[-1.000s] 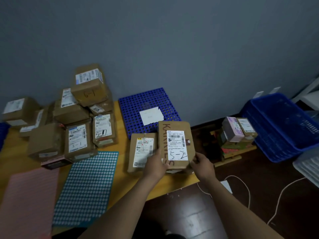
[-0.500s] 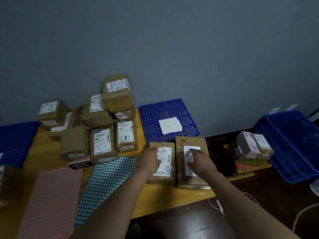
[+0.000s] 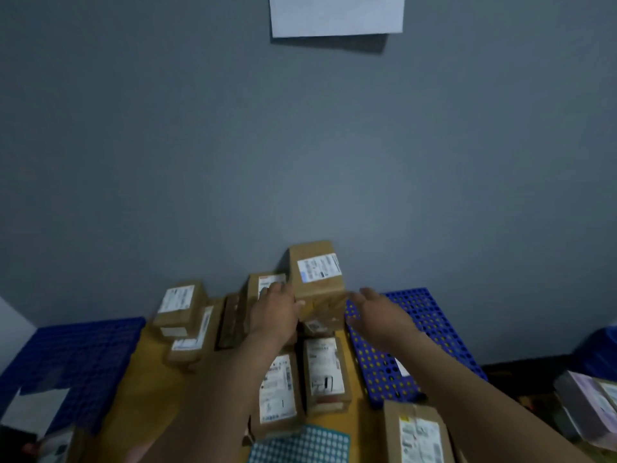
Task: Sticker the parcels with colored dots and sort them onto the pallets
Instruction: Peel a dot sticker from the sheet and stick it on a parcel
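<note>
A heap of brown cardboard parcels with white labels stands at the back of the wooden table (image 3: 160, 389). The tallest parcel (image 3: 315, 274) tops the heap. My left hand (image 3: 275, 310) reaches to its left side, fingers straight, touching the parcel beside it (image 3: 263, 284). My right hand (image 3: 375, 310) hovers with straight fingers just right of the tall parcel, over the blue pallet (image 3: 430, 325). Neither hand holds anything. A sheet of blue dot stickers (image 3: 300, 446) lies at the near edge. Two flat parcels (image 3: 324, 372) lie between my arms.
A second blue pallet (image 3: 83, 352) lies at the left with a white sheet on it. Another parcel (image 3: 417, 432) sits near my right forearm. Pink and brown boxes (image 3: 587, 406) stand low at the far right. A white paper (image 3: 337, 15) hangs on the grey wall.
Both hands left the two flat parcels at the front edge and reached forward to the tall parcel on the heap. My view swung left and up.
</note>
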